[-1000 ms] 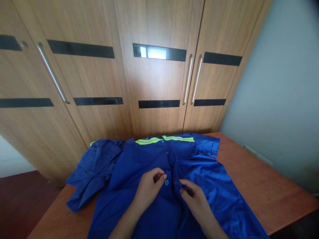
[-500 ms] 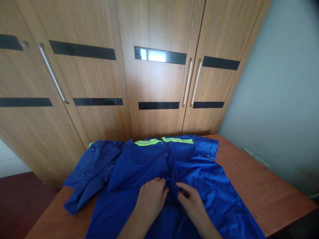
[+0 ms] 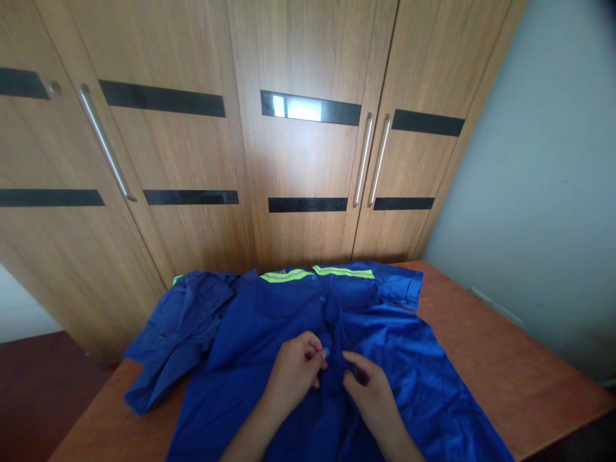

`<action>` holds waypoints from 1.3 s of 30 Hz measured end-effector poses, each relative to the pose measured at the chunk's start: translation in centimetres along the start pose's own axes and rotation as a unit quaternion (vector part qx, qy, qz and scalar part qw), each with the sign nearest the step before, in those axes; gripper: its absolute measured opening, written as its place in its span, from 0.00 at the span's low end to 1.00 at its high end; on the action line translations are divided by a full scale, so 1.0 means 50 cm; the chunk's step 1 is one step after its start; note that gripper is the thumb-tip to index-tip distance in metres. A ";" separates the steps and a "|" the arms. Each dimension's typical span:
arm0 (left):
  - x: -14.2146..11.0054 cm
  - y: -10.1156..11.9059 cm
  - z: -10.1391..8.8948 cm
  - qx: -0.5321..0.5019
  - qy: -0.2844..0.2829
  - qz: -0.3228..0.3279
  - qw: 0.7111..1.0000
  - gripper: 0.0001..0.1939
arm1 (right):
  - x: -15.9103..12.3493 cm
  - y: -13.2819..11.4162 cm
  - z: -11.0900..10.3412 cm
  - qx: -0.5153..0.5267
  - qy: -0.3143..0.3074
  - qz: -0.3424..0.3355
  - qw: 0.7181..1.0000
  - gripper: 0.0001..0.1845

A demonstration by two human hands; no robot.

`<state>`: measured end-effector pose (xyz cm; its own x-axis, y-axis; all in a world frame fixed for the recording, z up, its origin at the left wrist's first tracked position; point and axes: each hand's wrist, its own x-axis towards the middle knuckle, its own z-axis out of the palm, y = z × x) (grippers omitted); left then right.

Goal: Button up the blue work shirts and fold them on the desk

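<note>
A blue work shirt [image 3: 269, 340] with yellow-green reflective strips across the chest lies spread on the table, front side up. My left hand [image 3: 299, 364] is closed in a pinch on a small button [image 3: 326, 352] at the shirt's front opening. To its right, my right hand [image 3: 368, 382] pinches the edge of the other front panel, thumb and forefinger on the cloth. Farther up the opening, more buttons [image 3: 323, 299] show. The shirt's left-side sleeve [image 3: 178, 333] lies crumpled beside the body, while the right-side sleeve [image 3: 404, 285] is laid out flat.
The reddish-brown wooden table [image 3: 500, 359] carries the shirt and reaches to the right. Behind it stands a wooden wardrobe [image 3: 308, 160] with black strips and metal handles. A pale wall [image 3: 543, 192] rises at the right.
My left hand has turned and lifted slightly, and the button now shows at its fingertips. My right hand stays almost in place on the panel edge.
</note>
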<state>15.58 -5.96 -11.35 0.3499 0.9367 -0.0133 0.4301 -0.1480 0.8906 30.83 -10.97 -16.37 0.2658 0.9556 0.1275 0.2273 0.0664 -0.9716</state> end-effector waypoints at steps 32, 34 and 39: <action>-0.027 0.015 0.011 0.096 0.090 0.134 0.982 0.06 | -0.005 -0.071 -0.005 -0.164 0.049 -0.097 0.981 0.14; -0.027 0.012 0.013 0.120 0.086 0.150 0.978 0.07 | -0.005 -0.072 -0.005 -0.171 0.041 -0.096 0.980 0.15; -0.025 -0.002 0.022 0.147 0.085 0.179 0.969 0.09 | -0.010 -0.080 0.003 -0.193 -0.021 -0.077 0.978 0.19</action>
<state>16.02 -7.48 -11.91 0.3887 0.8436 0.3704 0.5334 -0.5339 0.6561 29.64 -11.67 -12.60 0.1647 0.9542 0.2496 0.6004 0.1038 -0.7930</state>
